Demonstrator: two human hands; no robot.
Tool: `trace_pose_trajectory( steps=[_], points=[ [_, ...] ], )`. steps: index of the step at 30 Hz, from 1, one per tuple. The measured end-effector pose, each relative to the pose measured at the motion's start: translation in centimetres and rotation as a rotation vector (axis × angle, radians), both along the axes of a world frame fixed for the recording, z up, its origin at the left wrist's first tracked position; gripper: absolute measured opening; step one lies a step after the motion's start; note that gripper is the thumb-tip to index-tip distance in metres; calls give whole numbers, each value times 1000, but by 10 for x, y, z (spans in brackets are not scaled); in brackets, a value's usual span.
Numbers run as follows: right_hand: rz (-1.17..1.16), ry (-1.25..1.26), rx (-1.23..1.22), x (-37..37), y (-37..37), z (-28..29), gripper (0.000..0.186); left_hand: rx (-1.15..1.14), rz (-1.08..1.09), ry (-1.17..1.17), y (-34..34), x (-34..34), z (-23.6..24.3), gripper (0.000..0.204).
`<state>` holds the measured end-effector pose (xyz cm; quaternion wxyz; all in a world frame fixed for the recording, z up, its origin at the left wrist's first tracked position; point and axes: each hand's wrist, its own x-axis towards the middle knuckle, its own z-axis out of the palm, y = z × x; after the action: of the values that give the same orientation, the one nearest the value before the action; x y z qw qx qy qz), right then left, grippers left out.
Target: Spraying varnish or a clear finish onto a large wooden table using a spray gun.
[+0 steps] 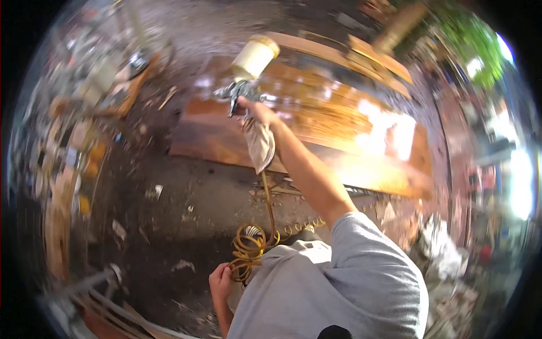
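Snag and drip risks

The left hand grasps a yellow coiled plastic hose; snagged loops could jerk the right hand, clenched around a silver metal spray gun over a glossy brown wooden panel's left end. A tilted cream cylindrical cup might drip there.

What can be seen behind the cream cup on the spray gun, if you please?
Around the cup, the glossy wooden panel and bare ground show. Whatever sits directly behind the cup is covered, so I cannot tell.
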<state>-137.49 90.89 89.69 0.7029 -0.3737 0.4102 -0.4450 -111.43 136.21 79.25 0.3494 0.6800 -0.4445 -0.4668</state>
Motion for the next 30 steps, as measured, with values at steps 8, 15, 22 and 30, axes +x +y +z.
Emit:
trace_pose_trajectory(
  steps=[8,15,22,30],
  points=[
    [-510,275,-11,-256,155,-19,48,-107,-527,-262,-94,-57,43,23],
    [-892,457,36,-511,301,-89,42,-190,-647,-284,-104,-174,57,24],
    [-1178,497,124,-776,435,-112,35,-170,-695,-252,-60,-318,54,22],
    [-1209,897,398,-888,479,-93,53,-213,-754,-299,-46,-364,63,20]
  ],
)
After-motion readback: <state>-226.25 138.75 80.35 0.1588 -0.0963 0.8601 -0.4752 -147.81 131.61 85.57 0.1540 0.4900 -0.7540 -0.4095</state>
